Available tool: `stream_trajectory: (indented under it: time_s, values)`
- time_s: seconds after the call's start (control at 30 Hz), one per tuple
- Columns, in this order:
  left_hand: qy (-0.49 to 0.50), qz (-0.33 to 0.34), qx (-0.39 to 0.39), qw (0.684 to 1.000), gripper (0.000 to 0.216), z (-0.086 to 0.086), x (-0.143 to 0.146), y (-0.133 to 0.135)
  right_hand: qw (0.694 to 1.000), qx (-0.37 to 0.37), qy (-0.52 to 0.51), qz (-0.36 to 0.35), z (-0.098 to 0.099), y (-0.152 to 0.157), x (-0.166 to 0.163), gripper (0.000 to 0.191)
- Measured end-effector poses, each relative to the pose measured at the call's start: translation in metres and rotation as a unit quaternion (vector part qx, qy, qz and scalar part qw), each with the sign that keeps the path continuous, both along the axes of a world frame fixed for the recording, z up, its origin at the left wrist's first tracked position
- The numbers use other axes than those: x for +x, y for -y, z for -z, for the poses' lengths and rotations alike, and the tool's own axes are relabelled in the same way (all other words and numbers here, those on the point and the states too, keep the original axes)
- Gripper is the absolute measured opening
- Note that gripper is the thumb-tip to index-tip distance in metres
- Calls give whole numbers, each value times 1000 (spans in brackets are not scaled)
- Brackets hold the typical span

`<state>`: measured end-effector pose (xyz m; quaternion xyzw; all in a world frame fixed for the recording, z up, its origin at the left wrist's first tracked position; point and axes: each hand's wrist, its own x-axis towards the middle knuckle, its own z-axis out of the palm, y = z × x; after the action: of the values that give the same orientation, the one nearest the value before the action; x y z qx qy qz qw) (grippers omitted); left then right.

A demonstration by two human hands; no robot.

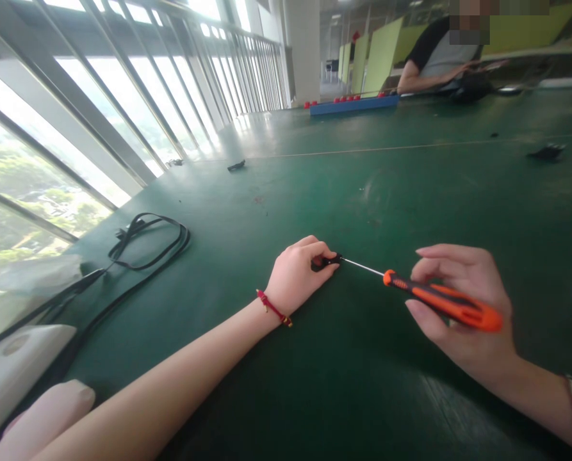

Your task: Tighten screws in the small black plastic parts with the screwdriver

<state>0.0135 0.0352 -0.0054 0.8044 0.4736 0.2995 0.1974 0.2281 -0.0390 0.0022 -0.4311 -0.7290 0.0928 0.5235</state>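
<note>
My left hand (pixel 301 272), with a red cord bracelet at the wrist, pinches a small black part (pixel 334 260) low over the table. Most of that part is hidden by my fingers. An orange and black screwdriver (pixel 442 299) lies across my right hand (pixel 478 307), its handle loosely held with thumb and fingers partly spread around it. The metal shaft points left, and its tip meets the black part at my left fingertips.
On the green table (pixel 314 186), a black cable (pixel 165 256) loops at left beside a white object (pixel 16 358). Small black pieces (pixel 236 166) lie farther back. A blue tray (pixel 353 105) with red items stands at the far edge, near a seated person (pixel 434 57).
</note>
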Motion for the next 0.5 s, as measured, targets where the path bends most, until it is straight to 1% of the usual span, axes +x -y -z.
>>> stream_trajectory:
  time_s: [0.07, 0.1, 0.17, 0.2, 0.23, 0.3, 0.37, 0.5]
  values:
    - [1, 2, 0, 1000, 9, 0, 0, 0, 999, -26, 18, -5, 1, 0, 0, 26]
    - [0, 2, 0, 1000, 9, 0, 0, 0, 1000, -23, 13, 0, 2, 0, 0, 24]
    - [-1, 1, -1, 1000, 9, 0, 0, 0, 1000, 1, -25, 14, 2, 0, -1, 35]
    - [-1, 1, -1, 1000, 8, 0, 0, 0, 999, 2, -33, 14, 2, -1, -1, 39]
    - [0, 1, 0, 1000, 8, 1, 0, 0, 1000, -8, -24, 8, 2, -1, -1, 38]
    - [2, 1, 2, 1000, 7, 0, 1, 0, 999, -40, 20, -11, 0, -1, -1, 24]
    - [-2, -8, 8, 1000, 7, 0, 1, 1, 997, -45, 53, -23, -1, 0, 0, 13]
    - [-43, -52, 30, 997, 7, -2, 1, 2, 999, -21, 34, 3, -2, 2, 2, 18]
